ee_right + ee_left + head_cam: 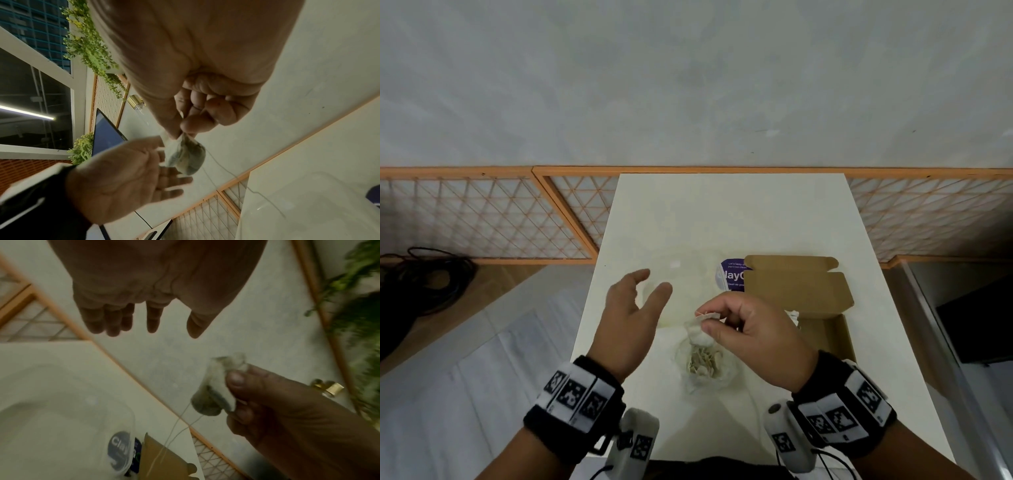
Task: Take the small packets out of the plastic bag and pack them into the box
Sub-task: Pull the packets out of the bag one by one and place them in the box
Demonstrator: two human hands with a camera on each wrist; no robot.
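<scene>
My right hand (717, 320) pinches a small white packet (698, 330) by its top between thumb and forefinger, above the table; the packet (185, 155) hangs below the fingertips with thin strings trailing, and it shows as a packet (216, 391) in the left wrist view too. Directly beneath it a clear plastic bag (703, 365) with several packets lies on the white table (688, 212). My left hand (635, 301) hovers to the left, fingers spread, holding nothing. The open cardboard box (822, 329) sits to the right with its lid flap up.
A round purple-labelled clear lid (731, 275) lies just left of the box flap. A transparent container (61, 402) rests on the table near my left hand. Orange lattice panels (482, 219) line the floor behind the table, and black cables (424, 277) lie at left.
</scene>
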